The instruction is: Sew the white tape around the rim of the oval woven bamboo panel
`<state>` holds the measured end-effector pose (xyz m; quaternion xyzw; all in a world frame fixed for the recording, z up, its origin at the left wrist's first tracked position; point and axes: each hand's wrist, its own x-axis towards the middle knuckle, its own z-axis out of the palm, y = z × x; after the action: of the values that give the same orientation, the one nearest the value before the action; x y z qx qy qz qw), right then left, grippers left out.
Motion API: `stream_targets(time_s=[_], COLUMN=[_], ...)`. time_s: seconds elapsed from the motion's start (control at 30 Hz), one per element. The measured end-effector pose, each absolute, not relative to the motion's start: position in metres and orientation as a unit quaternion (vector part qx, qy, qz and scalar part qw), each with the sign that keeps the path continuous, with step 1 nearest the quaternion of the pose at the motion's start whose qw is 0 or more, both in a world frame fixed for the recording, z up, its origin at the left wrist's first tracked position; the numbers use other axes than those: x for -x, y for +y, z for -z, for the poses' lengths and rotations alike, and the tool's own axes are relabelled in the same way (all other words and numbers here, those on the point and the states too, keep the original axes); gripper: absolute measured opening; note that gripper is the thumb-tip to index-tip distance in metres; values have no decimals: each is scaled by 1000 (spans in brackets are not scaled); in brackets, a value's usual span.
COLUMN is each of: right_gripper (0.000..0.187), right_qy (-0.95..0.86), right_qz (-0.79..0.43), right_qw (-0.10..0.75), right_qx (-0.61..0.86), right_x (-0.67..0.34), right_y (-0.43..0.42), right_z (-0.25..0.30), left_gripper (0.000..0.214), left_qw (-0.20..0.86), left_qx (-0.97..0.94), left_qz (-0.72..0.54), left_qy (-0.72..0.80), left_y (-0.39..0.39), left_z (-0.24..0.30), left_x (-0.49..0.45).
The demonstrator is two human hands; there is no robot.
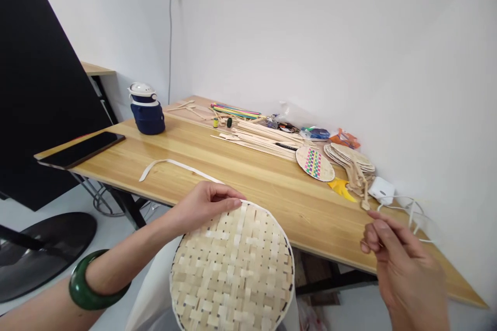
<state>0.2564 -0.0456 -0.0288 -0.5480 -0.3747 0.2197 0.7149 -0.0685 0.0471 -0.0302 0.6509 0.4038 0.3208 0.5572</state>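
As left hand point(207, 206) pinches one disc point(233, 269), one strip point(190, 168), one bangle point(81, 283)

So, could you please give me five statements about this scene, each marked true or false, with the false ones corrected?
1. The left hand grips the edge of the round woven panel. True.
2. The right hand touches that panel. False: it is apart from it, farther right.
3. The green bangle is on the left arm. True.
4. The blue-and-white container lies on its side. False: it stands upright.
5. The disc with coloured squares is on the floor. False: it lies on the table.
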Motion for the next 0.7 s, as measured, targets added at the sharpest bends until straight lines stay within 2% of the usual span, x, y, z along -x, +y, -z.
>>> stream_targets(time_s=[0.13,0.27,0.37,0.53,0.7], right_gripper=[15,16,20,22,20], right_qy=[-519,-660,-682,-683,-688], right_qz=[-217,-333,-374,-375,-363], right_qw=[579,452,390,365,362], right_qx=[590,499,494,509,513], right_x=[-230,-181,-160,-157,-157], right_y=[-43,-31,-27,-34,-41], right_z=[21,22,25,24,21], left_gripper=[28,27,28,40,32], left_qw=[561,557,554,594,548], left_qx=[-660,-677,-689,-690,-738], left_qz=[-315,-309,-300,-241,-238], left_qy=[387,370,358,337,315], left_y=[39,35,34,39,46], left_z=[31,29,27,23,18], left_x=[62,53,53,62,65])
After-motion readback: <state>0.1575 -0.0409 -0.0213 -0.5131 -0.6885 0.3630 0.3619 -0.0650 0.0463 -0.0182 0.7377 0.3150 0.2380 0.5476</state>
